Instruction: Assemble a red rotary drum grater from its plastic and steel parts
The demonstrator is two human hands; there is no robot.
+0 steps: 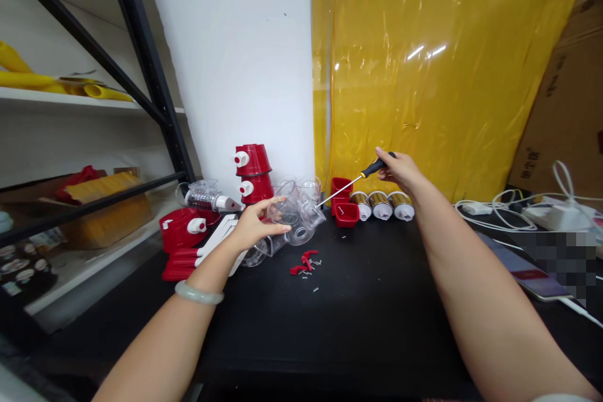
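The left hand (257,226) has its thumb and fingers closed around a clear, hollow plastic housing (294,210), which sits above the black tabletop (367,314) among other transparent parts. The right hand (398,171) grips a screwdriver with a black-and-yellow handle and slim metal shaft (363,174), its tip slanting down to the housing's right side; whether it touches is too small to tell. Just in front lie small red plastic pieces (306,260) with scattered silver screws (316,289). Red plastic bases with white knobs (254,166) stand stacked behind the left hand, and three perforated metal drums with white ends (380,206) lie to the right.
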